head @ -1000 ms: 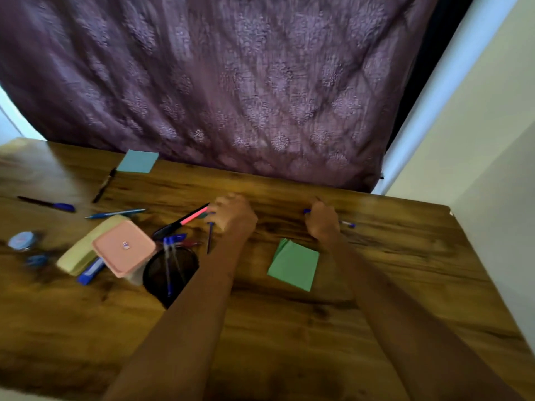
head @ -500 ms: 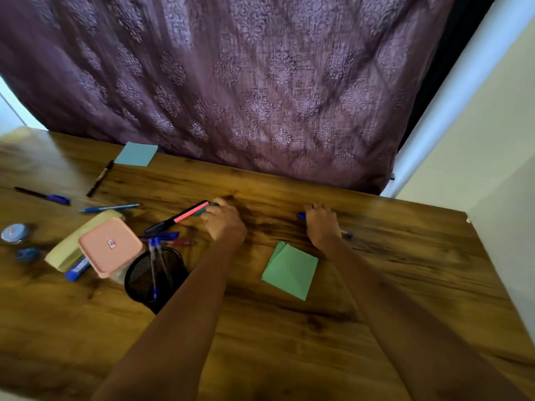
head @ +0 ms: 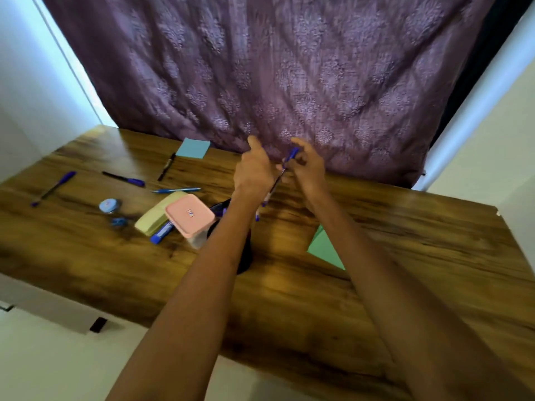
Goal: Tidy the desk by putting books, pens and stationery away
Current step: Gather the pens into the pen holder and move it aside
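Observation:
Both hands are raised above the wooden desk [head: 289,299], close together in front of the curtain. My right hand [head: 308,172] pinches the capped top of a blue pen [head: 291,155]. The pen slants down and left along my left hand [head: 254,172], whose fingers curl round its lower barrel, index finger pointing up. The black mesh pen cup [head: 245,257] stands below, mostly hidden behind my left forearm. A green paper pad [head: 322,247] lies under my right forearm.
A pink lidded box [head: 189,215] sits on a yellow pad [head: 156,214] with a blue pen [head: 161,232] beside it. Loose pens [head: 124,178] [head: 55,188] [head: 176,190], a black marker [head: 166,166], a blue note pad [head: 192,148] and a tape roll [head: 108,205] lie at the left.
Both hands lifted off the desk and came together. The blue pen that lay under my right hand is now held up between them. The view shifted right and up.

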Demonstrator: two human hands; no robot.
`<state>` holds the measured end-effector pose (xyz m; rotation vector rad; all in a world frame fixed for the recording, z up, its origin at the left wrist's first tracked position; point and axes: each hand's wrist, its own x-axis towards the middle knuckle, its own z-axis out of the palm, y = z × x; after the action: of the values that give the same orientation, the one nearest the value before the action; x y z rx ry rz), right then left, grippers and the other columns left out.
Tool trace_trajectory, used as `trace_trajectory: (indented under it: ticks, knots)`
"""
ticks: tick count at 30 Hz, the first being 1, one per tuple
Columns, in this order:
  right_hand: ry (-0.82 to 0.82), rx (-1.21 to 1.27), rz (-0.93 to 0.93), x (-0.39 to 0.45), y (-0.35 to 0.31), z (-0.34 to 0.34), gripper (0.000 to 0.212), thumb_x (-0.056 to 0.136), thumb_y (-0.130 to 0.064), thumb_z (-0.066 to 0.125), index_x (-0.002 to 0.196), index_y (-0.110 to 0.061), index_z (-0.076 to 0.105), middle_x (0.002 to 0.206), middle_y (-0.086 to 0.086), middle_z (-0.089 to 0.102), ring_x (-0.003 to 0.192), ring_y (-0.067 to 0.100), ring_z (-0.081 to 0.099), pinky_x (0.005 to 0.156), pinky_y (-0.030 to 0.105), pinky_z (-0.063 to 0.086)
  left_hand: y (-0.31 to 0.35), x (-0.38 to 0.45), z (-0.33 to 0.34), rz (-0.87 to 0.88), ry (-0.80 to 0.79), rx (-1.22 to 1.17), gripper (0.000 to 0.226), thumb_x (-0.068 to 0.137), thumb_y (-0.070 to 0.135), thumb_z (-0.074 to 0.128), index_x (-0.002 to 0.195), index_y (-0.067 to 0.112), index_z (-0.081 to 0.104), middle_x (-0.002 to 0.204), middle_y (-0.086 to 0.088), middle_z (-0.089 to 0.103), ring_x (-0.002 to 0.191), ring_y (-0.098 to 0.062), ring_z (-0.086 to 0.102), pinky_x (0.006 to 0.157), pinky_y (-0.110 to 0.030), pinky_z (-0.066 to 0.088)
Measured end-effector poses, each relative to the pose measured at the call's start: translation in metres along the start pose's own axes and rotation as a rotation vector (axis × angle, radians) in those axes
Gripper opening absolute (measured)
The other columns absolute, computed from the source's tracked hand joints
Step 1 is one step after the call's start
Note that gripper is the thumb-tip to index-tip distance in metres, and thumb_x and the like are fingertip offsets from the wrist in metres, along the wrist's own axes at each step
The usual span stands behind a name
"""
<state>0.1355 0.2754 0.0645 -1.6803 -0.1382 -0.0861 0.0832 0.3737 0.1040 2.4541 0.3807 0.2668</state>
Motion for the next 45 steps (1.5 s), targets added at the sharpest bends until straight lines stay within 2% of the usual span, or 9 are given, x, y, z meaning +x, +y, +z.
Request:
trace_trajectory:
  ticks: [4,7,11,16,22,26,32,35,45]
  knots:
    - [-0.046,0.208,0.054,-0.045,-0.022,0.042,0.039,0.087,0.014,0.046,0.121,-0.002,0.055,0.077,0.009,0.051,0.059,0.004,0.064,0.069,0.036,0.057,-0.034,-0.025,-0.041,0.063,0.068,-0.036,0.044,0.087,0.003,0.052,0.128,0.007,0.036,0.109,-0.025,0.061,0.103,-0.042,0.056,0.074,-0.038,0.037]
    - [-0.056,0.174,0.034,-0.064,-0.021,0.062,0.039,0.084,0.015,0.046,0.118,-0.002,0.057,0.076,0.009,0.052,0.065,0.016,0.063,0.068,0.033,0.059,-0.057,-0.042,-0.058,0.077,0.048,-0.055,0.04,0.087,0.003,0.054,0.124,0.004,0.038,0.111,-0.027,0.059,0.103,-0.044,0.056,0.078,-0.042,0.04]
    - [-0.058,-0.204,-0.087,-0.09,-0.005,0.081,0.038,0.079,0.009,0.055,0.114,-0.003,0.065,0.078,0.007,0.066,0.063,0.0,0.063,0.069,0.029,0.056,-0.093,-0.052,-0.052,0.048,-0.036,-0.092,0.037,0.085,-0.002,0.054,0.118,0.005,0.041,0.109,-0.026,0.058,0.099,-0.041,0.057,0.084,-0.045,0.045]
    - [-0.097,-0.622,-0.024,-0.108,0.012,0.08,0.028,0.085,-0.01,0.06,0.108,-0.019,0.072,0.105,0.009,0.072,0.095,0.023,0.066,0.078,0.031,0.051,-0.125,-0.055,-0.035,0.072,-0.174,-0.14,0.028,0.086,-0.004,0.051,0.113,0.004,0.051,0.109,-0.022,0.063,0.1,-0.037,0.06,0.088,-0.047,0.048]
    - [0.123,-0.47,0.027,-0.102,0.012,0.068,0.024,0.092,-0.017,0.058,0.112,-0.01,0.07,0.108,0.01,0.071,0.097,0.02,0.064,0.084,0.03,0.048,-0.131,-0.038,-0.044,0.071,-0.026,-0.183,0.024,0.092,0.0,0.041,0.089,0.011,0.063,0.091,-0.011,0.062,0.084,-0.024,0.056,0.078,-0.033,0.045]
    - [0.2,-0.412,0.079,-0.081,0.018,0.057,0.022,0.092,-0.011,0.058,0.11,-0.006,0.07,0.109,0.012,0.07,0.091,0.022,0.064,0.085,0.036,0.054,-0.125,-0.014,-0.046,0.12,-0.048,-0.12,0.027,0.095,0.001,0.041,0.108,0.001,0.065,0.105,-0.016,0.065,0.095,-0.028,0.06,0.085,-0.033,0.046]
    - [0.021,-0.511,0.116,-0.025,0.044,0.052,0.023,0.087,-0.006,0.063,0.11,-0.002,0.069,0.109,0.014,0.07,0.103,0.025,0.065,0.089,0.028,0.049,-0.126,0.05,-0.019,0.094,-0.144,-0.024,0.024,0.093,0.01,0.048,0.107,-0.001,0.065,0.11,-0.023,0.065,0.104,-0.038,0.061,0.093,-0.043,0.05]
    - [-0.122,-0.59,0.133,0.01,0.073,0.062,0.023,0.083,-0.001,0.066,0.106,-0.003,0.07,0.105,0.015,0.07,0.103,0.029,0.065,0.093,0.038,0.05,-0.127,0.075,0.0,0.116,-0.262,0.079,0.024,0.092,0.005,0.048,0.103,-0.004,0.066,0.108,-0.023,0.066,0.103,-0.037,0.061,0.091,-0.041,0.05]
    - [-0.444,-1.062,-0.128,0.072,0.126,0.085,0.039,0.084,-0.003,0.058,0.122,-0.012,0.062,0.124,0.009,0.061,0.118,0.03,0.051,0.102,0.038,0.039,-0.145,0.144,0.05,0.067,-0.622,0.332,0.043,0.071,0.015,0.08,0.11,0.002,0.066,0.114,-0.017,0.065,0.107,-0.032,0.06,0.094,-0.042,0.05]
